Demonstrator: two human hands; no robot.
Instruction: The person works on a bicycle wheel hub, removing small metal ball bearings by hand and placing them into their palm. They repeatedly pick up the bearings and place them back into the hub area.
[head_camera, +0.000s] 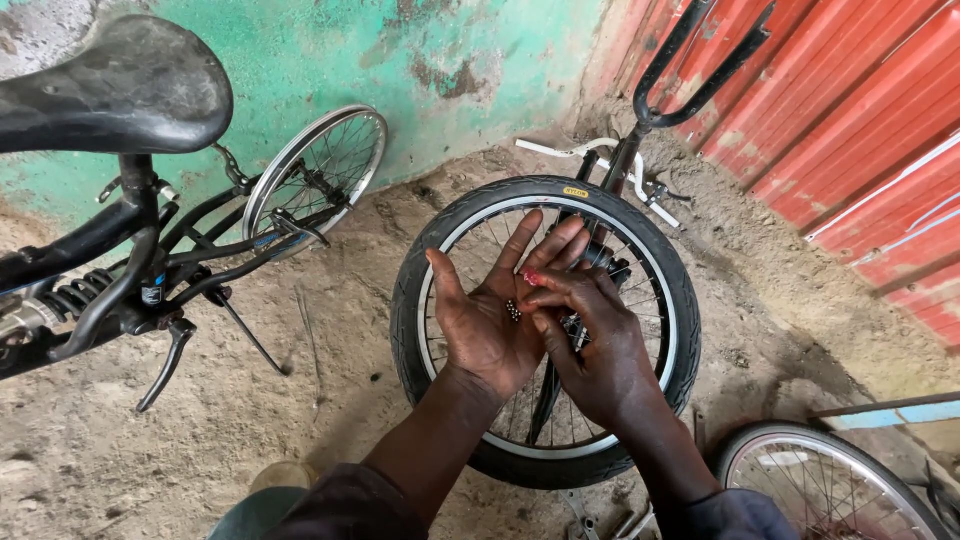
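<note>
My left hand (490, 310) is held palm up above a bicycle wheel (545, 330) with a black tyre and silver spokes. A few small steel bearing balls (513, 311) lie in the palm. My right hand (590, 345) hovers over it, its fingertips pinching at the balls near a small red object (531, 278) at the fingers. The wheel belongs to an upturned bicycle frame (640, 130) with white handlebars on the dirt floor.
A black bicycle with a saddle (110, 85) and a bare rim (320, 165) leans at the left against a green wall. Red corrugated sheeting (850, 110) rises on the right. Another wheel (820, 490) lies at the bottom right.
</note>
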